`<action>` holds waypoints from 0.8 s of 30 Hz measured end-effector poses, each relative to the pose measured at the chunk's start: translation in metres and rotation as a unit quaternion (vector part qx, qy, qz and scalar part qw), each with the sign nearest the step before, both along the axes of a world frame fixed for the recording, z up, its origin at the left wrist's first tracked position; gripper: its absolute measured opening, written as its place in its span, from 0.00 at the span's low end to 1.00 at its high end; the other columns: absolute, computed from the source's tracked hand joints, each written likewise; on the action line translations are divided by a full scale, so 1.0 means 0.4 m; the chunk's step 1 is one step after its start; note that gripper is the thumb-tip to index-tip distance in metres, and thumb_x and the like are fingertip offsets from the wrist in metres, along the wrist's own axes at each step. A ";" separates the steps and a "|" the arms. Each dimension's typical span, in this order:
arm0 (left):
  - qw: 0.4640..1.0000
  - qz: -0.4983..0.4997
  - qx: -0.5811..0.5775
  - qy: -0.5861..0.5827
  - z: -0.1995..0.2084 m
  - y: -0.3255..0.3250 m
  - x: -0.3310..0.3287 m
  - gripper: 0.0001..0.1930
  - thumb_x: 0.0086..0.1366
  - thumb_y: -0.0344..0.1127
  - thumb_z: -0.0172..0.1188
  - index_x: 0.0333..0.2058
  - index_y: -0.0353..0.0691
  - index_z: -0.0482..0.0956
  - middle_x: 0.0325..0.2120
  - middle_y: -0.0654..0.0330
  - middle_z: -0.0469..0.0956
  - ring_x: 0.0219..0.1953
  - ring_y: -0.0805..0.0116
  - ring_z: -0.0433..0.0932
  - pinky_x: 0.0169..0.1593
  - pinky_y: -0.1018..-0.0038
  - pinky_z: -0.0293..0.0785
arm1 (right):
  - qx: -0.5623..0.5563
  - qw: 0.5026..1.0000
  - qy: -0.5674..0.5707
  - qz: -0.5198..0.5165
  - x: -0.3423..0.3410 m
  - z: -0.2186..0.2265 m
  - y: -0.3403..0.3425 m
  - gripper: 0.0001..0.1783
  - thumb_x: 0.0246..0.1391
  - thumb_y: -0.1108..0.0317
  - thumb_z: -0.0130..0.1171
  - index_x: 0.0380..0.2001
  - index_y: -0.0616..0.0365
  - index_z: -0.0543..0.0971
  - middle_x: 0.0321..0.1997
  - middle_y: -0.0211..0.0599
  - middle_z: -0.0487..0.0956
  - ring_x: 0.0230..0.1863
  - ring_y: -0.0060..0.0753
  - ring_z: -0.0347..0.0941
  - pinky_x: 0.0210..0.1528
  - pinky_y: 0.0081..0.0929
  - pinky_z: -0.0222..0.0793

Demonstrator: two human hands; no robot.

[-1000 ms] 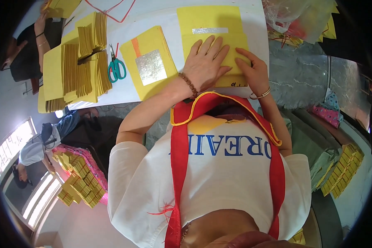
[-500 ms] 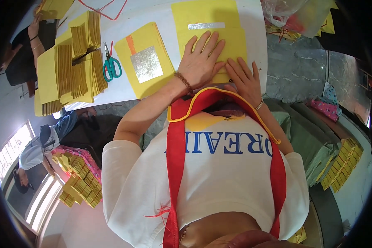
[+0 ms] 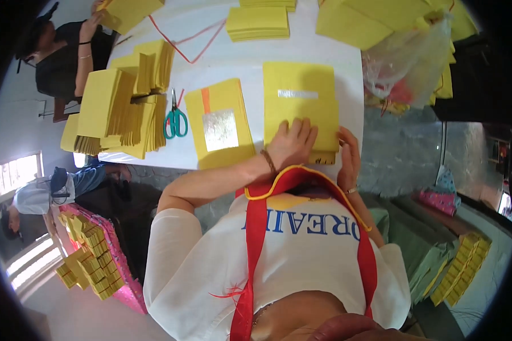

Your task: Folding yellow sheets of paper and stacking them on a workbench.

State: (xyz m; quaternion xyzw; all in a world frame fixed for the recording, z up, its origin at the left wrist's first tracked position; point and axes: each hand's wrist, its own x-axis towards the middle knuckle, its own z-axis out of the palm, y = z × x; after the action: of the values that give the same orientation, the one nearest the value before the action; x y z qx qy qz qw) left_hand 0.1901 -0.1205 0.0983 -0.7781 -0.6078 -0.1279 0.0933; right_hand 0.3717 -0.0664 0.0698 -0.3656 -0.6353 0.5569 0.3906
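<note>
A folded stack of yellow paper [image 3: 298, 116] with a silver foil strip [image 3: 297, 94] lies before me at the table's near edge. On its lower part presses my left hand [image 3: 293, 141], its fingers a little bent and apart, gripping nothing. My right hand [image 3: 350, 158] stands at the paper's right edge with fingers loosely extended, seemingly touching it. Left of them lies another yellow paper stack [image 3: 247, 128] bearing a silver foil square [image 3: 221, 131] and an orange strip. Beside it are green-handled scissors [image 3: 176, 123].
Upright yellow paper bundles [image 3: 105, 102] fill the left of the white table [image 3: 210, 68]. Farther back are a red strap [image 3: 196, 59] and yellow stacks [image 3: 259, 24]. A clear plastic bag [image 3: 407, 62] hangs at the right. A co-worker's hand [image 3: 91, 25] holds yellow paper, far left.
The view has shifted, showing more of the far table. My left hand has drawn back toward the paper's near edge with its fingers more bent; my right hand has turned upright at the side edge.
</note>
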 end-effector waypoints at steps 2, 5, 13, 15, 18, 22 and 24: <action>0.999 0.001 0.036 0.021 -0.011 0.003 -0.011 0.24 0.47 0.40 0.54 0.43 0.33 0.72 0.41 0.51 0.71 0.39 0.61 0.70 0.36 0.69 0.67 | -0.001 0.997 -0.020 -0.076 -0.009 -0.003 0.022 0.23 0.60 0.62 0.42 0.55 0.61 0.64 0.57 0.41 0.65 0.60 0.37 0.58 0.60 0.31 0.52; 0.999 -0.001 0.045 0.012 0.000 0.014 -0.027 0.21 0.47 0.34 0.53 0.42 0.34 0.72 0.40 0.52 0.72 0.40 0.62 0.71 0.36 0.71 0.69 | -0.053 0.981 -0.032 -0.186 0.002 -0.084 0.047 0.26 0.60 0.60 0.40 0.58 0.61 0.60 0.60 0.43 0.60 0.62 0.37 0.54 0.61 0.29 0.48; 0.962 -0.014 -0.071 -0.262 0.235 0.183 -0.354 0.16 0.58 0.33 0.53 0.46 0.43 0.73 0.34 0.52 0.77 0.35 0.52 0.74 0.38 0.62 0.71 | 0.185 0.835 -0.491 -0.168 0.009 -0.226 0.000 0.30 0.59 0.51 0.40 0.62 0.48 0.56 0.68 0.41 0.49 0.69 0.43 0.40 0.63 0.57 0.21; 0.974 0.013 0.004 -0.226 0.229 0.268 -0.449 0.17 0.57 0.32 0.53 0.46 0.43 0.73 0.36 0.53 0.77 0.35 0.53 0.74 0.39 0.63 0.71 | 0.214 0.802 -0.533 -0.163 0.006 -0.231 0.000 0.29 0.59 0.52 0.40 0.62 0.46 0.56 0.68 0.40 0.48 0.69 0.43 0.39 0.63 0.56 0.22; 0.986 0.009 0.049 -0.160 0.154 0.391 -0.546 0.19 0.56 0.29 0.53 0.48 0.45 0.71 0.38 0.54 0.76 0.39 0.54 0.73 0.41 0.64 0.70 | 0.247 0.774 -0.562 -0.154 0.004 -0.214 -0.004 0.25 0.59 0.53 0.39 0.60 0.44 0.60 0.68 0.38 0.50 0.69 0.42 0.39 0.64 0.55 0.23; 0.988 -0.015 0.155 -0.005 -0.013 0.516 -0.626 0.22 0.53 0.30 0.56 0.49 0.46 0.70 0.41 0.62 0.75 0.42 0.61 0.73 0.41 0.64 0.68 | 0.206 0.839 -0.486 -0.130 0.019 -0.212 0.007 0.21 0.59 0.56 0.39 0.52 0.47 0.70 0.64 0.32 0.60 0.68 0.38 0.45 0.64 0.52 0.24; 0.993 -0.004 0.118 0.013 -0.071 0.544 -0.628 0.22 0.53 0.31 0.56 0.49 0.47 0.69 0.41 0.63 0.74 0.42 0.62 0.73 0.41 0.64 0.68 | 0.194 0.853 -0.459 -0.153 0.014 -0.201 0.007 0.20 0.58 0.57 0.40 0.50 0.49 0.72 0.62 0.31 0.62 0.67 0.37 0.48 0.64 0.52 0.24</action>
State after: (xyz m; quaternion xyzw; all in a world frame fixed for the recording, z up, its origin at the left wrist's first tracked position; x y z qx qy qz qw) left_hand -0.0609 0.0971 0.0699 -0.7656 -0.5843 -0.1893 0.1915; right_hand 0.3774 -0.0637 -0.0105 -0.5890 -0.7735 0.1243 0.1985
